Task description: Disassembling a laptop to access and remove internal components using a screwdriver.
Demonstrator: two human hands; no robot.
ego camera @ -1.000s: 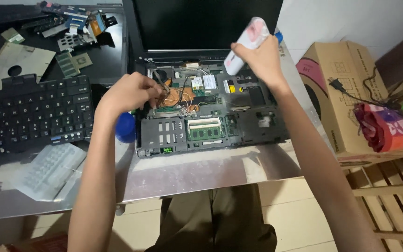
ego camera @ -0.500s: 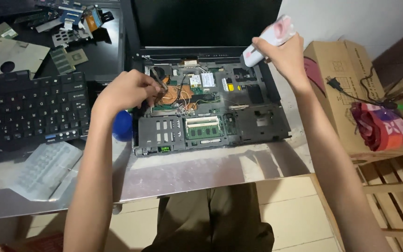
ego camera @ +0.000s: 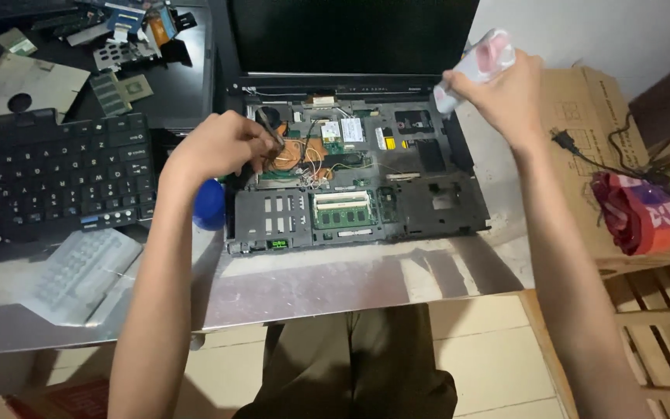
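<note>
Copper heat pipes (ego camera: pixel 292 155) exposed in opened laptop (ego camera: pixel 350 178) on counter (ego camera: pixel 312 283). Left hand (ego camera: pixel 219 147), grip pinching thin tool (ego camera: pixel 269 128) over them; a slip risks scratched board. Right hand (ego camera: pixel 505 97), grip wrapped round white-pink bottle (ego camera: pixel 478 66) above chassis; drips risk shorting.

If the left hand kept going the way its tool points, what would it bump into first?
Probably the copper heat pipe inside the opened black laptop. The left hand aims its thin tool there, though depth is unclear.
</note>
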